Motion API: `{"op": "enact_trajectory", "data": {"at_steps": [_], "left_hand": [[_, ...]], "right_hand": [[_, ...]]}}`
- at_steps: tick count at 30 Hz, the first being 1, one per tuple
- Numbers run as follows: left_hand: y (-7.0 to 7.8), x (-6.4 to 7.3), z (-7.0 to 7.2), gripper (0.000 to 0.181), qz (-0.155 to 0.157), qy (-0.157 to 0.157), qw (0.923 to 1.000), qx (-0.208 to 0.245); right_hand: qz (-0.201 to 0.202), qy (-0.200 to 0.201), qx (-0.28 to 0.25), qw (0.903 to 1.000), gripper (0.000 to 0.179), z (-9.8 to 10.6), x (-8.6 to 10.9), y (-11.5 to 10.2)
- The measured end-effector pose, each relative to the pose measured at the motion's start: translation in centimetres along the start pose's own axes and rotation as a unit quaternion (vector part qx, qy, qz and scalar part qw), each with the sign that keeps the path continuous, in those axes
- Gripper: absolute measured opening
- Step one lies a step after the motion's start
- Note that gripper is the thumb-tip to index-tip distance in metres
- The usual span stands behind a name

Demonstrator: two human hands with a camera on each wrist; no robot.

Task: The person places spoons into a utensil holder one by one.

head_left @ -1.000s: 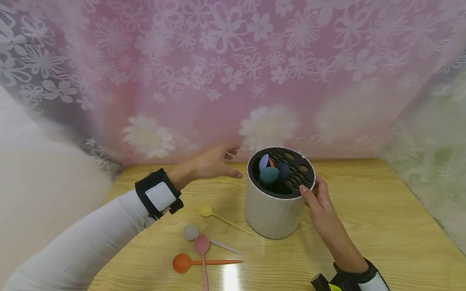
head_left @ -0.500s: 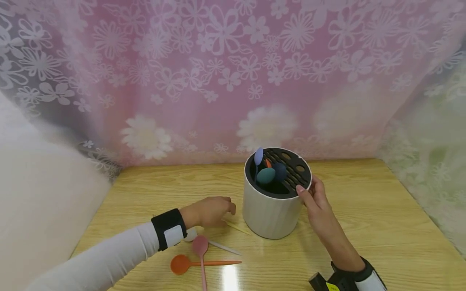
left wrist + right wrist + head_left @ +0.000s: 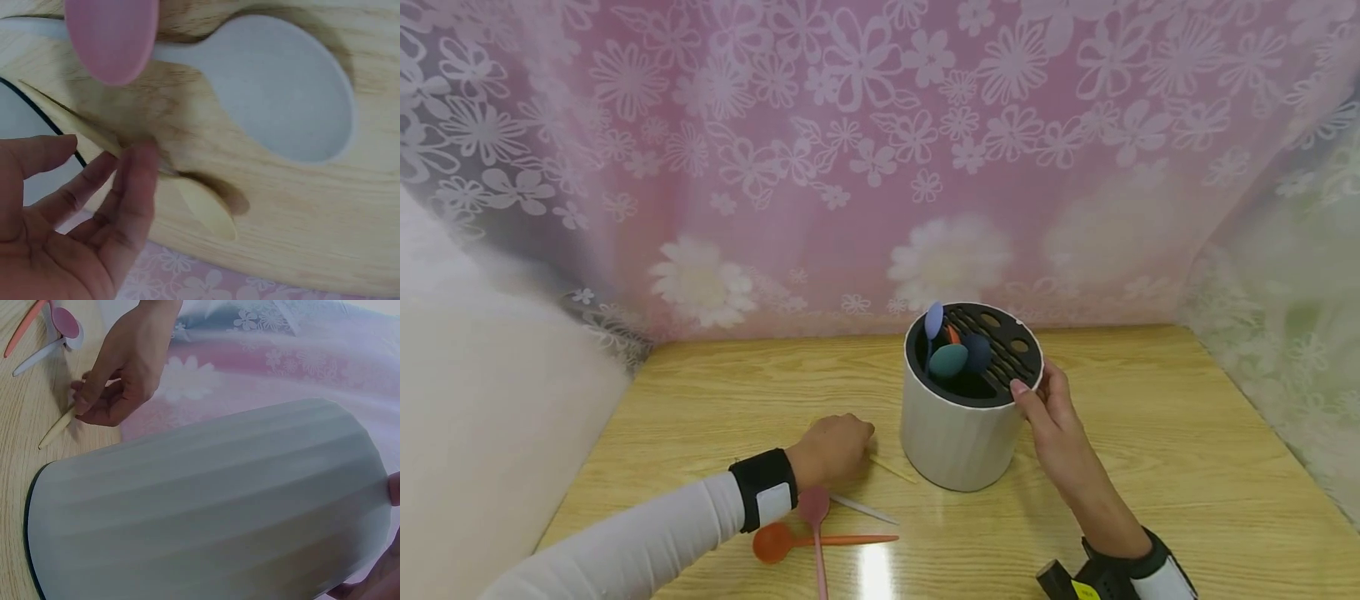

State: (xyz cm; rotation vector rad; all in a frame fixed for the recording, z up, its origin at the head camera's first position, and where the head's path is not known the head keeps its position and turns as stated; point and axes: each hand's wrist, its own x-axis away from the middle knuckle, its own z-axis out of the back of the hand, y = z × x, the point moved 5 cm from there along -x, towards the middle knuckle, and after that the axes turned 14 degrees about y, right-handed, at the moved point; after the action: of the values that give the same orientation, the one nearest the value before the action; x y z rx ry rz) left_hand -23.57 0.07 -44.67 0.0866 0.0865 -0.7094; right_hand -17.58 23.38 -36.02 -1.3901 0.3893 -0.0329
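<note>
My left hand is low over the table, fingers curled at the handle of a yellow spoon. In the left wrist view the fingertips meet the handle near the bowl, while the thumb stands a little off it. My right hand grips the rim of a white ribbed utensil holder, thumb on top and fingers outside. Its black slotted top holds a lilac spoon, a teal utensil, a dark blue one and an orange piece.
Left of the holder, a pink spoon lies across an orange spoon and over a white spoon. A pink floral curtain hangs behind the wooden table.
My left hand has come down from beside the holder's top to the yellow spoon, and its fingers have curled at the handle. The lilac spoon stands more upright. The right hand keeps its grip.
</note>
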Motion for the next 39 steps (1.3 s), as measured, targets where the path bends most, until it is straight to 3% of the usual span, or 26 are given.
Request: {"op": "enact_trajectory", "data": {"at_steps": [9,14,21,25,28,32,36,39], "left_hand": [[-0.3,-0.7,0.0,0.018,0.026,0.008,0.9996,0.011],[-0.5,-1.9,-0.1,0.009,0.037,0.027,0.9989,0.002],[-1.1,-2.8,-0.9,0.020,0.051,0.020,0.9985,0.005],[-1.7,-2.9,-0.2,0.017,0.065,0.019,0.9976,0.012],[-2.5,-3.4,1.9,0.013,0.083,0.028,0.9957,0.030],[-3.3,-4.4,6.7,0.010,0.106,0.074,0.9862,0.103],[-3.2,-4.9,12.2,0.007,0.077,0.148,0.9695,0.180],[-2.2,-4.8,17.2,0.006,0.043,0.180,0.9577,0.221]], "right_hand": [[-0.010,-0.008,0.004,0.9999,0.054,-0.1,0.1,0.0],[-0.010,-0.013,0.007,0.9998,0.055,0.0,0.1,-0.1],[-0.008,-0.020,0.008,0.9997,0.055,-0.1,0.1,-0.1],[-0.009,-0.017,0.010,0.9998,0.055,-0.1,0.1,-0.1],[-0.001,-0.012,0.011,0.9999,0.054,0.0,0.1,-0.1],[0.011,-0.006,0.008,0.9999,0.053,0.2,0.0,-0.1],[0.007,-0.008,0.009,0.9999,0.053,0.2,0.0,0.0],[0.004,-0.011,0.015,0.9998,0.054,0.2,0.0,-0.1]]}}
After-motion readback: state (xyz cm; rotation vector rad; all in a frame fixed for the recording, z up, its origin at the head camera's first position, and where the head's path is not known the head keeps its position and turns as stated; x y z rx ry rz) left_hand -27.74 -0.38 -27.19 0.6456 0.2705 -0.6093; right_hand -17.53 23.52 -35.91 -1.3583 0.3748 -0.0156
